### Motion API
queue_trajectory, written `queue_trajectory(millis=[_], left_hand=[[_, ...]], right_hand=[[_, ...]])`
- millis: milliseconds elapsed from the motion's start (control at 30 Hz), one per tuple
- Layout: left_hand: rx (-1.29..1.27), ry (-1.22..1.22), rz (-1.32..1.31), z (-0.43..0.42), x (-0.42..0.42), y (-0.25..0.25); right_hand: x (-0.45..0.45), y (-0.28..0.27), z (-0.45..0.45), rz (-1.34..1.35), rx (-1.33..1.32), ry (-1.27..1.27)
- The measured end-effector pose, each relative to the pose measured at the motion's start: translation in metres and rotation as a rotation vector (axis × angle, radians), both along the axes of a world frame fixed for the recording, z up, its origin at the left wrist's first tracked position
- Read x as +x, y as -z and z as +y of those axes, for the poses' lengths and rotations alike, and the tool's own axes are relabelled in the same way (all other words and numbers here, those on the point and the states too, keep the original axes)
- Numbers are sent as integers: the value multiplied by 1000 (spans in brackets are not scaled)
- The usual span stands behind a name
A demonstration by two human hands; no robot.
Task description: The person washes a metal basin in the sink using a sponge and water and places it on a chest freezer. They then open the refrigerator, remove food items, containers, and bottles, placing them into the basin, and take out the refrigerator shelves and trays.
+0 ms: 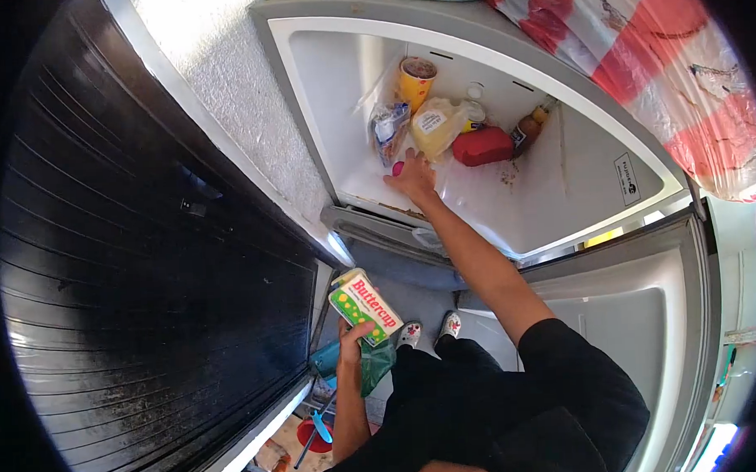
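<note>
My left hand (352, 338) is wrapped round a Buttercup package (365, 306), green and white with red lettering, held low outside the freezer; a green plastic bag (377, 365) hangs just below. My right hand (413, 181) reaches into the open freezer compartment (338, 54), its fingers around a small pink thing (398, 168) near the front edge. Just beyond those fingers lie a clear bag with blue print (388, 129) and a yellowish bag with a white label (435, 127). A yellow cup (416, 83) stands behind them, a red packet (482, 147) to the right.
A brown bottle (528, 131) leans at the freezer's right. The open freezer door (622, 319) is at my right side, a dark ridged panel (162, 243) at the left. A red-and-white plastic bag (638, 52) lies on top of the fridge. A red bucket (317, 438) sits low down.
</note>
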State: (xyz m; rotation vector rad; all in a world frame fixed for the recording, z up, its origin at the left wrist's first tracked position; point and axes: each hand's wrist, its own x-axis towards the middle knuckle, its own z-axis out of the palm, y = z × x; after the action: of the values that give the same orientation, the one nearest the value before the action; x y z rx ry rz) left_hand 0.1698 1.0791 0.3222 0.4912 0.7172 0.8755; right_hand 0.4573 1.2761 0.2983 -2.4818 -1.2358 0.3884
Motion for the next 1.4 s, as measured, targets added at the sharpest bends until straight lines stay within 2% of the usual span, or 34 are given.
queue_trajectory(millis=[100,233,300,400,467,533,567,633,667,733,833,867,933,967,1067,1133,1167,1233,1267,1333,1367,1400], left_hand=[[-45,-6,91,1,-2,3],[-50,20,90,6,-1,-1],[-5,16,73,8,-1,4],[-71,-9,155,5,-3,3],[-66,1,135,5,-5,7],[-60,11,112,6,-4,7],[-84,9,121,5,-4,6],[-108,2,128,4,-5,7],[-87,1,144,4,-6,11],[-66,-3,163,2,-9,15],[-85,-38,152,1,-9,15],[-59,-8,122,2,-10,13],[-31,16,92,3,-11,12],[-40,21,109,3,-12,13],[-50,14,117,2,-11,17],[-54,3,112,-1,-14,19],[-48,7,116,-2,-15,19],[-45,6,117,-4,-16,18],[-47,5,127,-5,-16,17],[-46,6,140,-8,-18,14],[-44,-6,149,-10,-19,12],[-43,-16,162,-13,-22,11]], right_hand=[[6,7,2,37,-23,30],[24,8,1,131,-4,-5],[39,7,0,152,374,-20],[72,-47,-11,156,551,87],[94,-60,-13,129,603,144],[124,-34,3,-454,611,39],[128,-27,10,-455,609,37],[128,-23,24,-194,693,-38],[131,-23,29,-191,695,-44],[135,-33,29,14,644,-119],[134,-41,23,115,611,-252],[130,-43,24,113,610,-258],[118,-48,29,53,738,-518],[113,-51,32,54,740,-521],[88,-79,36,65,594,-676],[81,-76,42,-96,481,-751],[77,-76,44,-94,482,-755],[78,-66,50,-182,270,-634],[80,-61,50,-182,269,-637],[81,-55,46,-144,391,-459],[83,-54,43,-144,393,-460],[92,-43,42,-57,520,-386]])
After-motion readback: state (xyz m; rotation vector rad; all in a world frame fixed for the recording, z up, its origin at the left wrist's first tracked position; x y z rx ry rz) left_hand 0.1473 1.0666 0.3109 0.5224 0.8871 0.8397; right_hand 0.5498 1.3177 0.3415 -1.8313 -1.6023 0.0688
